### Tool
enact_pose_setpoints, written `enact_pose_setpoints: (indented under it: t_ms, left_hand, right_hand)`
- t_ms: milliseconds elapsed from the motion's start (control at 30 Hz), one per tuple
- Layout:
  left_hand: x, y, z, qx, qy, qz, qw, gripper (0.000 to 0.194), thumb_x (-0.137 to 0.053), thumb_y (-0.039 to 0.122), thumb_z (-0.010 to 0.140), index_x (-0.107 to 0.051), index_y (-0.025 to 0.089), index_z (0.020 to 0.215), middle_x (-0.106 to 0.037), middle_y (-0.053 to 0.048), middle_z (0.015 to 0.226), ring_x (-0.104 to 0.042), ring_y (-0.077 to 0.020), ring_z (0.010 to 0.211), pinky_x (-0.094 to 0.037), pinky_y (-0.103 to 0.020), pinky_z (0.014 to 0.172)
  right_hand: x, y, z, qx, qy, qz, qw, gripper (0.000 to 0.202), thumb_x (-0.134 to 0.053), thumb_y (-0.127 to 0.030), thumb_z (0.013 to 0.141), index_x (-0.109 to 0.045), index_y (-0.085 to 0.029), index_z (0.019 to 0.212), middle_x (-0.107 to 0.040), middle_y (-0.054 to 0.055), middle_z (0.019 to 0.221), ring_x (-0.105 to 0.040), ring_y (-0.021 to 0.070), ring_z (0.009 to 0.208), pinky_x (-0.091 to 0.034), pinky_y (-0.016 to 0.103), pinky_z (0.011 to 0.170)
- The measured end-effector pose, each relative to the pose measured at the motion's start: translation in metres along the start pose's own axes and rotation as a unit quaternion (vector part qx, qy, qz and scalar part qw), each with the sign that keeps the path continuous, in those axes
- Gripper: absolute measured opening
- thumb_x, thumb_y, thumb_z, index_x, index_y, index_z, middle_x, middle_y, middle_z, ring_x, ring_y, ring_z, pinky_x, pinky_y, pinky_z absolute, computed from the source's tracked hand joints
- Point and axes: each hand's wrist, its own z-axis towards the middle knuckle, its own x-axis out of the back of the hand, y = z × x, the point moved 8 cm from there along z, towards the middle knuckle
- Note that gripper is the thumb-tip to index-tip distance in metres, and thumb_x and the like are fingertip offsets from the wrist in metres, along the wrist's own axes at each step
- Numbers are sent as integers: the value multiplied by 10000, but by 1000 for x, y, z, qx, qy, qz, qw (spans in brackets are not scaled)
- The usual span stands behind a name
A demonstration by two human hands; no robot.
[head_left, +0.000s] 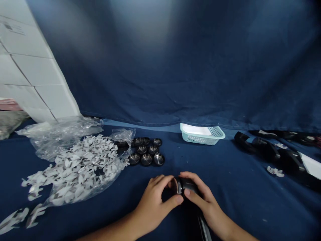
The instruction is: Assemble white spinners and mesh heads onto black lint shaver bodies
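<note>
Low in the middle of the view, a black handheld device lies between my hands, its round ribbed ring facing left. Thumb and fingers of my left hand pinch that ring at the device's end. My right hand is closed around the body, thumb on the near side and fingers over the far side. Part of the ring's face is hidden behind my left fingers. Beyond my hands stand several round black caps with shiny, finely patterned metal insides, set in rough rows.
Left of the caps, many small white-grey plastic parts spill from a clear plastic bag. A light-blue basket stands by the dark blue curtain. Black curved shells and a small white part lie at right.
</note>
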Motion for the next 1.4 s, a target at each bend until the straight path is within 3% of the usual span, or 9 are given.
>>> enact_pose_setpoints:
  t_ms: [100,200,400,600,767,967,1167,1400]
  left_hand:
    - [-3,-4,-2,-13,-11,-27,999,538,-692,383,833,-517,232,1318,-611,-71,1182,-561,-257,1059,-436,-434,963]
    - [-4,-3,-3,-42,-22,-74,996,607,-722,295,819,-469,260,1370,-581,-54,1189,-565,-222,1036,-439,-410,980]
    - [-1,1,0,-56,-34,-89,994,649,-725,270,823,-448,267,1409,-576,-46,1139,-570,-209,1012,-454,-401,969]
    - [-3,7,-2,-52,-52,-66,995,619,-692,320,845,-458,229,1411,-580,-67,1147,-566,-224,1036,-462,-400,979]
    - [-1,11,-1,-55,-51,-29,997,531,-663,359,853,-524,191,1337,-595,-78,1100,-568,-241,1030,-465,-414,957]
    - [-2,17,2,-43,-67,-10,997,216,-583,362,909,-662,198,1025,-626,-20,891,-581,-202,866,-464,-340,820]
    - [-3,9,2,-13,-48,-79,996,224,-707,337,824,-649,204,995,-628,1,890,-581,-174,797,-466,-281,730]
    - [-2,7,2,-2,-44,-127,991,283,-786,235,748,-672,206,1005,-658,3,892,-617,-178,823,-491,-288,774]
  right_hand:
    - [2,-1,2,0,6,12,1000,259,-601,-334,916,-564,-337,1172,-655,-10,1223,-591,189,1165,-434,311,1029]
    - [0,-3,2,0,-1,19,1000,262,-599,-341,919,-562,-318,1177,-688,4,1148,-595,201,1155,-427,333,1031]
    - [-2,-10,1,19,-13,27,999,234,-632,-314,900,-597,-301,1131,-708,6,1085,-628,201,1055,-443,324,970]
    - [5,1,-3,-28,11,85,996,280,-597,-258,859,-632,-285,1135,-699,13,1097,-581,237,1098,-395,358,985]
    - [7,3,-1,-35,23,79,996,293,-627,-259,837,-649,-283,1128,-690,18,1130,-551,254,1146,-368,379,1010]
    - [2,-4,-1,-43,10,61,997,260,-693,-290,815,-674,-269,1073,-712,33,1037,-592,273,1106,-385,414,1010]
    - [1,-3,1,-37,9,80,996,294,-718,-345,800,-672,-276,1083,-721,44,1063,-627,281,1068,-425,433,984]
    - [4,-7,2,-26,16,22,999,276,-697,-344,821,-672,-277,1087,-706,42,1075,-586,291,1131,-384,453,1030]
